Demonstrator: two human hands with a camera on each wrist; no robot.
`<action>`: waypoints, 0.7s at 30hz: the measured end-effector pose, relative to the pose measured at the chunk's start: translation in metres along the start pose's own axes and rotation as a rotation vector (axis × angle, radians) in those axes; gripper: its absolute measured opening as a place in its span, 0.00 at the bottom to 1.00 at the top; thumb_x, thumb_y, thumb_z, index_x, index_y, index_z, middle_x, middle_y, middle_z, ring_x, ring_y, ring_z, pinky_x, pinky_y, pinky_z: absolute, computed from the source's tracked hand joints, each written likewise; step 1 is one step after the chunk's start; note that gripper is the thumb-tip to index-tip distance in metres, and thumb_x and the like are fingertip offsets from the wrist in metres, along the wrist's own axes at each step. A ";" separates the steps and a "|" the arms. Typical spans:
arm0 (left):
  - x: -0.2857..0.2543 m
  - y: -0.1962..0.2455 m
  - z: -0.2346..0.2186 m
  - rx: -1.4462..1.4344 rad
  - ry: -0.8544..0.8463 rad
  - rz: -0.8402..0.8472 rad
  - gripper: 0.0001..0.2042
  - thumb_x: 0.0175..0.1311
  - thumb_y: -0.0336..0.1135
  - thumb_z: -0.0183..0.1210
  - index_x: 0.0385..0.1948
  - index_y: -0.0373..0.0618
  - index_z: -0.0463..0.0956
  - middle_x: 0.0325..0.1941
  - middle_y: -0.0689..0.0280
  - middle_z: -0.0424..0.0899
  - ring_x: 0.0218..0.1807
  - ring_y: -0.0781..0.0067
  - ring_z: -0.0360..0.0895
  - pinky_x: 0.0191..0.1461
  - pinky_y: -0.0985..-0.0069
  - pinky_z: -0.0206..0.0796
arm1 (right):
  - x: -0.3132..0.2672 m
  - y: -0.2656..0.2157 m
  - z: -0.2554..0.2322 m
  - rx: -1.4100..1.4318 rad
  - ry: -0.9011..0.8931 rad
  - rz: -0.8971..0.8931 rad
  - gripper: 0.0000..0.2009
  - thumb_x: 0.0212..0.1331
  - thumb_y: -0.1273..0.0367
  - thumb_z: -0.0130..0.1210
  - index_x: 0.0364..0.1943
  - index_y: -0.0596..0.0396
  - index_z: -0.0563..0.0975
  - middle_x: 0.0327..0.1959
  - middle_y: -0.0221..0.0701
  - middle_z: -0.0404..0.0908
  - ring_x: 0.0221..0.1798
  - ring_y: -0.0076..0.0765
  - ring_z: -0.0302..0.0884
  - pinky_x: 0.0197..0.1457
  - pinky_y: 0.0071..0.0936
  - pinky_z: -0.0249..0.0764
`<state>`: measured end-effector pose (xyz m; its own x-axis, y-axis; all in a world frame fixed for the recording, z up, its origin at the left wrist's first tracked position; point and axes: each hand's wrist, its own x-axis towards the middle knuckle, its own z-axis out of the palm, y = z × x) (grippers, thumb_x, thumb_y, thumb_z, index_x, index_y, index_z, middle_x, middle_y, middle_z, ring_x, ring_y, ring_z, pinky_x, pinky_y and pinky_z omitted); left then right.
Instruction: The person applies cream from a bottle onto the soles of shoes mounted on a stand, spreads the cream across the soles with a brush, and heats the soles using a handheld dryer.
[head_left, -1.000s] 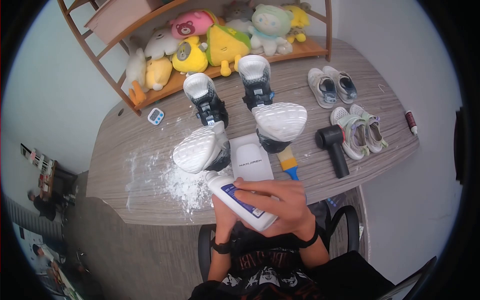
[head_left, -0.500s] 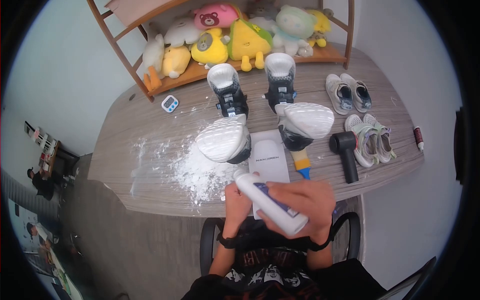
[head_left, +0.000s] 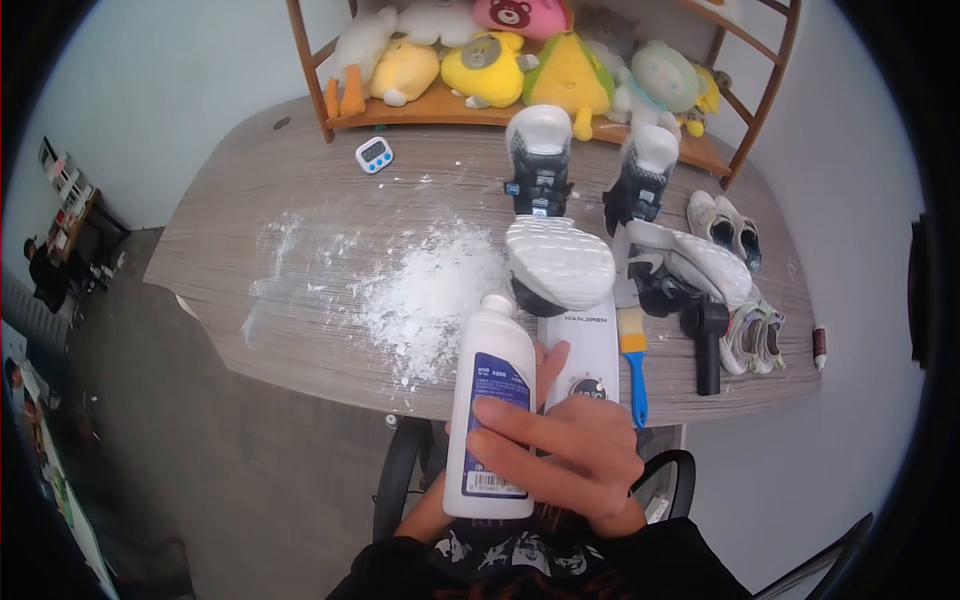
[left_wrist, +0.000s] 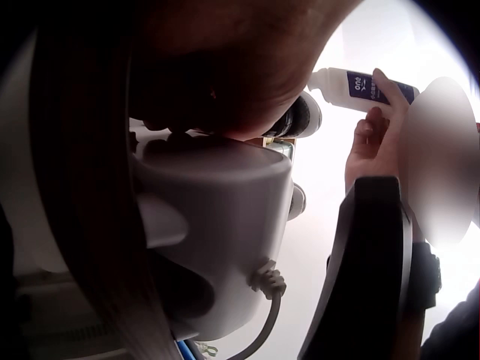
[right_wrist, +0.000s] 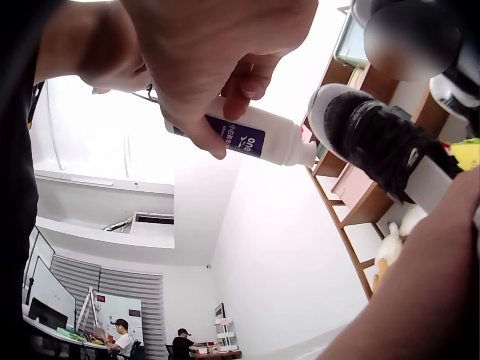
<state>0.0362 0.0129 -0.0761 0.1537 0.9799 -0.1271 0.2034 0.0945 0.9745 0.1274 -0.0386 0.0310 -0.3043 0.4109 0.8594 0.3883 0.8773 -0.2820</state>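
Observation:
A white bottle with a blue label stands tilted at the table's front edge, its neck up. Curled round its side, my right hand grips it, two fingers across the label. My left hand is mostly hidden behind the bottle in the head view; in the left wrist view it lies over the white shoe dryer, and I cannot tell how its fingers are set. Black sneakers with white soles are propped soles up on the dryer. White powder covers the tabletop left of them.
A paintbrush with a blue handle and a black handheld blower lie right of the dryer. Beyond are light shoes, more shoes and a small tube. A timer sits near the plush-toy shelf.
The bottle has swung from a slant to nearly upright in my right hand. My view has turned left, so the table's things appear further right. The left hand has become hidden behind the bottle.

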 end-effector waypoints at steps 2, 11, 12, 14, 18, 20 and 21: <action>-0.071 -0.046 0.006 -0.039 0.013 0.003 0.27 0.78 0.46 0.61 0.17 0.50 0.59 0.20 0.79 0.52 0.25 0.86 0.49 0.27 0.76 0.45 | 0.009 -0.004 0.004 -0.072 -0.063 0.035 0.20 0.42 0.76 0.72 0.44 0.42 0.91 0.49 0.30 0.90 0.25 0.23 0.76 0.31 0.21 0.74; -0.019 -0.028 -0.013 -0.183 0.017 0.011 0.26 0.77 0.45 0.61 0.17 0.50 0.59 0.20 0.79 0.53 0.25 0.86 0.50 0.27 0.76 0.44 | 0.021 -0.006 0.022 -0.155 -0.192 -0.019 0.19 0.47 0.74 0.73 0.47 0.40 0.91 0.50 0.28 0.90 0.27 0.26 0.79 0.34 0.23 0.77; -0.007 -0.024 -0.020 -0.198 0.018 0.011 0.26 0.77 0.45 0.61 0.17 0.50 0.59 0.20 0.79 0.53 0.25 0.86 0.50 0.27 0.76 0.44 | 0.024 -0.005 0.024 -0.169 -0.209 -0.021 0.18 0.48 0.73 0.73 0.46 0.41 0.91 0.50 0.28 0.90 0.28 0.26 0.80 0.34 0.23 0.77; -0.017 -0.028 -0.003 -0.228 0.017 0.011 0.26 0.77 0.45 0.62 0.17 0.50 0.59 0.20 0.79 0.53 0.25 0.86 0.50 0.27 0.76 0.44 | 0.021 0.004 0.035 -0.215 -0.205 -0.031 0.16 0.49 0.72 0.73 0.45 0.43 0.91 0.48 0.30 0.90 0.28 0.26 0.80 0.34 0.22 0.77; -0.042 -0.048 0.001 -0.264 0.007 0.020 0.26 0.77 0.45 0.62 0.17 0.50 0.59 0.20 0.79 0.53 0.25 0.86 0.50 0.28 0.76 0.44 | 0.018 0.016 0.051 -0.225 -0.156 0.016 0.18 0.41 0.69 0.69 0.42 0.49 0.92 0.45 0.36 0.90 0.26 0.27 0.81 0.32 0.22 0.75; -0.040 -0.048 0.001 -0.278 0.011 0.017 0.26 0.77 0.44 0.62 0.18 0.50 0.58 0.20 0.79 0.53 0.25 0.86 0.50 0.28 0.76 0.44 | 0.013 0.023 0.057 -0.239 -0.104 0.008 0.22 0.34 0.69 0.66 0.42 0.51 0.91 0.44 0.38 0.91 0.24 0.27 0.80 0.29 0.22 0.74; -0.039 -0.048 0.001 -0.284 0.013 0.013 0.26 0.77 0.44 0.62 0.18 0.50 0.58 0.20 0.79 0.53 0.25 0.86 0.50 0.28 0.76 0.44 | 0.013 0.022 0.059 -0.236 -0.109 0.009 0.22 0.34 0.69 0.66 0.42 0.51 0.91 0.44 0.38 0.91 0.24 0.27 0.80 0.29 0.22 0.74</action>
<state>0.0215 -0.0303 -0.1178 0.1419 0.9833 -0.1136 -0.0783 0.1256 0.9890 0.0810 0.0010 0.0111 -0.3866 0.4537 0.8029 0.5799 0.7966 -0.1709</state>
